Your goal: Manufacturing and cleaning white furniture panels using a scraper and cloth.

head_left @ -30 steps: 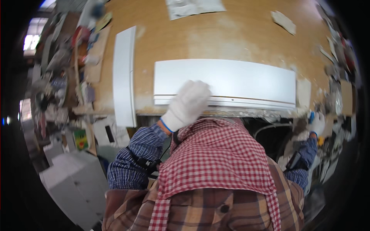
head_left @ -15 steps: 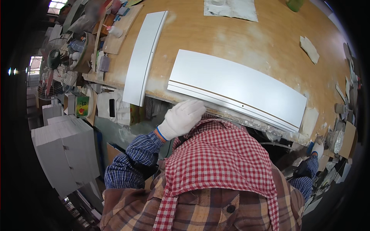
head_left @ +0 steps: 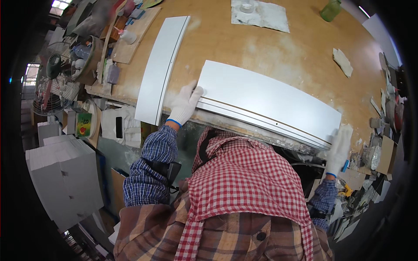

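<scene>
A wide white panel point(head_left: 270, 102) with dark grooves along its near side lies along the bench's front edge. My left hand point(head_left: 185, 104), in a white knitted glove, is at the panel's left end. Its fingers are apart and touch the corner there, without a visible grip around it. Beside the panel's right end is my right hand point(head_left: 338, 152), also gloved and slightly blurred, fingers stretched forward. Whether it touches the panel is unclear. A narrower white panel point(head_left: 162, 65) lies to the left, its near end jutting past the bench edge.
The wooden bench point(head_left: 300, 52) bears a whitish sheet point(head_left: 261, 15) with a roll of tape, a green jar point(head_left: 331, 9) and a folded scrap point(head_left: 342, 63). At left stand a fan point(head_left: 54, 67), a white squeeze bottle point(head_left: 127, 36) and stacked white boards point(head_left: 65, 178). Clutter fills the right side.
My left hand has gone from near my apron up to the wide panel's left end. My right hand has come from the far right to beside its right end. The view has shifted slightly.
</scene>
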Demonstrator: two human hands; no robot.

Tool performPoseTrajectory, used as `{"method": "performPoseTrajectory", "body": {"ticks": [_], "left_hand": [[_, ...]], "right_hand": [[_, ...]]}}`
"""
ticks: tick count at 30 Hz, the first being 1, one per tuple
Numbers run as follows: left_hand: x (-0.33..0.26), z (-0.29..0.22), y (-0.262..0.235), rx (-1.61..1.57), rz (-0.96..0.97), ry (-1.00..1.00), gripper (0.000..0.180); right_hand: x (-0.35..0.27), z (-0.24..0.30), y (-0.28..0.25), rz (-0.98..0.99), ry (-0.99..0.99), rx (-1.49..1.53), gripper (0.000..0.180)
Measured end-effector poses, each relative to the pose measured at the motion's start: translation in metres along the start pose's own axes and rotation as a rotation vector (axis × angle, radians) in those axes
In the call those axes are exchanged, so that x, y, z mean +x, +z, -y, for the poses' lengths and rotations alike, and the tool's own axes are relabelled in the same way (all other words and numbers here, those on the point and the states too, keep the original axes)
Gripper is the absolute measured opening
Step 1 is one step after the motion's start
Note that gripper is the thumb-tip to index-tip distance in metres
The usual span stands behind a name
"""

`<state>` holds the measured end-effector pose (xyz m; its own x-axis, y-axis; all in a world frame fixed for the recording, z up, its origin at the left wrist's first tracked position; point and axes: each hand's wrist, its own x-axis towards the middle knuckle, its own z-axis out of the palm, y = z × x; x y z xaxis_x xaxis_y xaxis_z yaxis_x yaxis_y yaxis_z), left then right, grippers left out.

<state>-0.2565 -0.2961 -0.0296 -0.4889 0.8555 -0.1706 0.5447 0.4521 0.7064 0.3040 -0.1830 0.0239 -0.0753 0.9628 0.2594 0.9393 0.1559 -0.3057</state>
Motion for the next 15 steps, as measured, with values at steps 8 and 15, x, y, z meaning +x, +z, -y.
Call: {"method": "performPoseTrajectory", "body": {"ticks": [8,15], "left_hand": [[-0.007,0.029,-0.031,-0.624,0.154,-0.350,0.058],[0.010,0.003,-0.038,-0.316,0.241,-0.147,0.055]], "right_hand": [[-0.039,0.044,0.037,0.124,-0.014,-0.052,0.046],[-0.068,0.033,0.049,0.255,0.146,-0.033,0.053]]}}
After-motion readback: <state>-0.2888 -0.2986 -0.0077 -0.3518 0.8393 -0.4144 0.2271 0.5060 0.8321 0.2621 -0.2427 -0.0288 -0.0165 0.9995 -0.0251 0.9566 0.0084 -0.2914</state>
